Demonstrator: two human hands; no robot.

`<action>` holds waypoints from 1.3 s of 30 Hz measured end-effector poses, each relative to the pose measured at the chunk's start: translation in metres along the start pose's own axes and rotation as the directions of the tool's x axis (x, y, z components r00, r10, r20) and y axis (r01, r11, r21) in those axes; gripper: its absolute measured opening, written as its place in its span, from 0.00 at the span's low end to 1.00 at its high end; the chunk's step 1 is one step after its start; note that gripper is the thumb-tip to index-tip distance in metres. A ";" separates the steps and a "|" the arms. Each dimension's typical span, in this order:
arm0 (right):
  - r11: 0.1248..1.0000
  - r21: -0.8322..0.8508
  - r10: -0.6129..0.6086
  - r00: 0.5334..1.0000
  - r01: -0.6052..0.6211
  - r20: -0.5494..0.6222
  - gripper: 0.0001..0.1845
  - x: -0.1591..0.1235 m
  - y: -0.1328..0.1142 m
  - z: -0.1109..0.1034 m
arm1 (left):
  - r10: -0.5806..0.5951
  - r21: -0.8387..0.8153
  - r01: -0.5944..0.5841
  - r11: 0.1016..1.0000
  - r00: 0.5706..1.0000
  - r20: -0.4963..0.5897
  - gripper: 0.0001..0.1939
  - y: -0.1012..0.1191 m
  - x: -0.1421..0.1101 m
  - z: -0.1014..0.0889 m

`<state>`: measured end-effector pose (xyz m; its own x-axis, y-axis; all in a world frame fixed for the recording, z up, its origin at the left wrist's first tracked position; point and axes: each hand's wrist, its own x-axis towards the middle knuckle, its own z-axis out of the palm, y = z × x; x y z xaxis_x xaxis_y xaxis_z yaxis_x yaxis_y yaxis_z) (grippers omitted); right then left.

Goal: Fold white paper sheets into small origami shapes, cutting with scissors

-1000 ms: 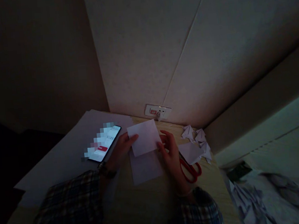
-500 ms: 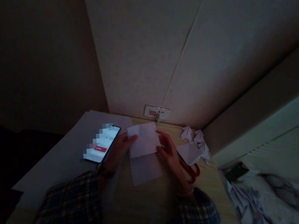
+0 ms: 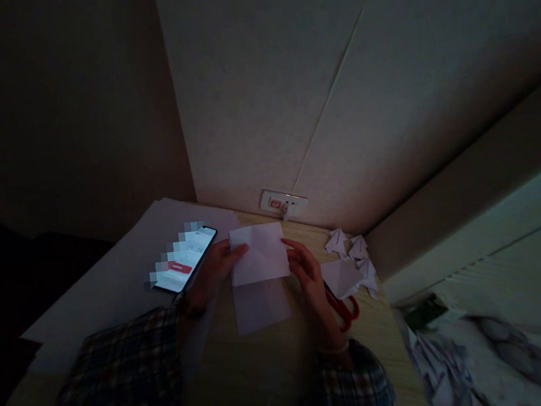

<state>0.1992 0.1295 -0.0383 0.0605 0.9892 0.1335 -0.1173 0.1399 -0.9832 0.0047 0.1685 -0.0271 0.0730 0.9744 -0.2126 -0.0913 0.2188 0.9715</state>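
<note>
My left hand [image 3: 222, 258] pinches a folded white sheet of paper [image 3: 261, 258] at its left edge, thumb on top and fingers underneath. At the sheet's right edge is my right hand [image 3: 305, 266], its fingers curled against the paper, the index fingertip near the upper right corner. The right thumb is hard to make out in the dim light. Below the folded sheet, another white piece of paper [image 3: 262, 309] lies flat on the wooden table, partly covered by it. Red-handled scissors [image 3: 348, 313] lie just right of my right wrist, partly under a loose paper piece [image 3: 341, 277].
A lit phone [image 3: 185, 262] rests on large white sheets [image 3: 128, 268] at the left. Several folded paper shapes [image 3: 358, 247] sit by the table's right edge. A wall socket [image 3: 282, 203] is behind. More folded papers [image 3: 442, 365] lie lower, right of the table.
My right thumb has left the sheet's lower right corner, and the right fingers have shifted slightly along that edge. The left hand keeps its pinch; the view has moved a little.
</note>
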 end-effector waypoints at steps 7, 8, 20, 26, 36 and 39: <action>0.994 -0.087 -0.058 0.998 0.059 0.021 0.17 0.005 0.004 -0.004 | 0.023 0.065 -0.021 0.998 0.999 -0.024 0.16 0.005 -0.003 0.001; 0.993 -0.105 -0.060 0.998 0.062 0.019 0.17 0.005 0.004 -0.004 | 0.027 0.093 -0.025 0.995 0.999 -0.019 0.16 0.005 -0.003 0.001; 0.991 -0.134 -0.029 1.000 0.029 0.000 0.16 0.006 0.002 -0.012 | 0.071 0.255 -0.094 0.963 0.993 0.098 0.18 0.001 0.000 0.002; 0.980 -0.186 -0.082 0.996 0.072 -0.043 0.13 0.008 0.000 -0.014 | 0.069 0.264 -0.111 0.958 0.984 0.164 0.18 -0.003 0.003 0.002; 0.988 -0.149 0.023 0.988 -0.046 -0.153 0.09 0.008 -0.001 -0.012 | 0.110 0.211 -0.146 0.967 0.979 0.173 0.18 -0.002 -0.003 0.009; 0.983 -0.183 -0.028 0.983 -0.006 -0.181 0.08 0.009 0.000 -0.012 | 0.158 0.149 -0.163 0.975 0.986 0.044 0.17 0.005 -0.008 0.011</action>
<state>0.2118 0.1374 -0.0385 0.2427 0.9605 0.1362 0.0656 0.1238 -0.9901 0.0149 0.1610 -0.0191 0.1012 0.9935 -0.0514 0.0474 0.0468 0.9978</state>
